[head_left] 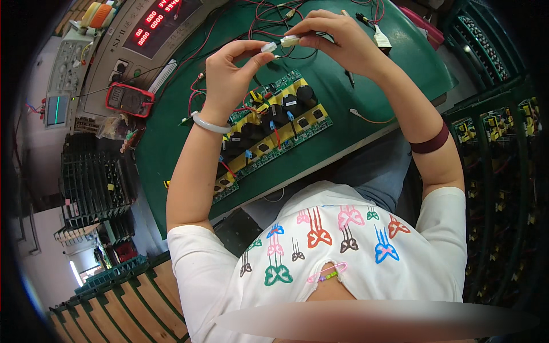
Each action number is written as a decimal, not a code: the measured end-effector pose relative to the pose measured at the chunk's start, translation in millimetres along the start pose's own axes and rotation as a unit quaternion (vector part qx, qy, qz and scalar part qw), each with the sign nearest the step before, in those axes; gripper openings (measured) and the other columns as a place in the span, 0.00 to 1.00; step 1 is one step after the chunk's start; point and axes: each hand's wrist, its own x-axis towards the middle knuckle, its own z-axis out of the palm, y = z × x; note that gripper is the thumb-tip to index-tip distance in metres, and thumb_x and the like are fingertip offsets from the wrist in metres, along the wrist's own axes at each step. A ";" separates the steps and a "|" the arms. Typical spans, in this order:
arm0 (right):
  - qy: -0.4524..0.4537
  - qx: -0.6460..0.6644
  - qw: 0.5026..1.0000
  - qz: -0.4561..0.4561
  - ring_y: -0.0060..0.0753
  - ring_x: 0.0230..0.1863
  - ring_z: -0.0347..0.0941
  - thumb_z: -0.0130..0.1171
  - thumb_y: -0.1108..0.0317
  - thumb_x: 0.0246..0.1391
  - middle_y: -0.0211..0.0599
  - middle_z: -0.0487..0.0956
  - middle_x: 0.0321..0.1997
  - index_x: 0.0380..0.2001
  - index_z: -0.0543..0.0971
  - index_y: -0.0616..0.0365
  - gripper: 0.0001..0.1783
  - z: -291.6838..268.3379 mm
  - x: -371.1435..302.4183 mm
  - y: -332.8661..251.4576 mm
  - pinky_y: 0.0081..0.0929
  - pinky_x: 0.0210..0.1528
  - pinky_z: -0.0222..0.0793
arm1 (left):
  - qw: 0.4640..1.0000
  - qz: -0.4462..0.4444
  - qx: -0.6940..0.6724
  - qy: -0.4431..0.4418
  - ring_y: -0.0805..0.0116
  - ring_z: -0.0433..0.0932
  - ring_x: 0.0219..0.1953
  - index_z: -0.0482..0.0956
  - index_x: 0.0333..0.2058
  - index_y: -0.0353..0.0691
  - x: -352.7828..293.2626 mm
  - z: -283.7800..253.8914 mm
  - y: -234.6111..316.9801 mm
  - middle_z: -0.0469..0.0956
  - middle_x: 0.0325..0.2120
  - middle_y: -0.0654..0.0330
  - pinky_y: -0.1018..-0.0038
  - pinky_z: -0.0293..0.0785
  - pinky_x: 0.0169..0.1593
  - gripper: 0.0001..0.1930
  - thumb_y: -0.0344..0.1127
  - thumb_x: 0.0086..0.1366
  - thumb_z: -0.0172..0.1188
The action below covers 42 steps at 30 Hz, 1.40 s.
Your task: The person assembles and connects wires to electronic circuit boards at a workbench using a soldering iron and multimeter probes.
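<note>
Two small connectors, one per hand, held nearly end to end over the desk's far part.
Near to far: long circuit board [269,140] with black round parts lies slantwise by the near edge of the desk [337,91]. Beyond it, left hand [229,68] pinches the left white connector [268,47] between thumb and fingertips; right hand [341,41] likewise clamped on the right white connector [290,40]. Hands apart; whether the connectors touch, cannot tell. Judged light, stiff, a bit slick: grip flat housing sides, spare the wire ends, likely the fragile part. Wires [254,20] loop toward far edge; red-rimmed multimeter [130,99] by left edge, panel with red digits [163,35] behind.
</note>
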 end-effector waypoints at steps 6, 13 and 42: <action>0.009 0.011 1.000 -0.015 0.33 0.36 0.76 0.62 0.74 0.55 0.32 0.78 0.34 0.42 0.83 0.55 0.11 2.7 -0.4 -0.9 0.28 0.35 0.70 | 1.000 0.009 0.018 -0.013 0.76 0.81 0.38 0.84 0.41 0.31 -2.1 4.3 3.8 0.85 0.35 0.60 0.81 0.76 0.44 0.10 0.28 0.61 0.68; -0.005 -0.001 1.000 -0.010 0.33 0.37 0.76 0.62 0.75 0.55 0.32 0.78 0.35 0.41 0.83 0.56 0.10 3.2 1.5 -2.7 0.27 0.37 0.69 | 0.999 0.013 0.035 -0.015 0.77 0.81 0.38 0.84 0.41 0.31 -2.7 4.8 5.3 0.84 0.35 0.60 0.81 0.76 0.44 0.11 0.28 0.60 0.69; -0.021 0.011 1.000 -0.003 0.39 0.37 0.74 0.61 0.77 0.54 0.37 0.78 0.34 0.37 0.80 0.60 0.07 16.5 -1.1 -2.7 0.33 0.39 0.70 | 0.998 -0.033 0.030 -0.036 0.75 0.81 0.36 0.84 0.39 0.30 -5.2 5.5 5.9 0.84 0.33 0.59 0.80 0.76 0.43 0.10 0.28 0.59 0.69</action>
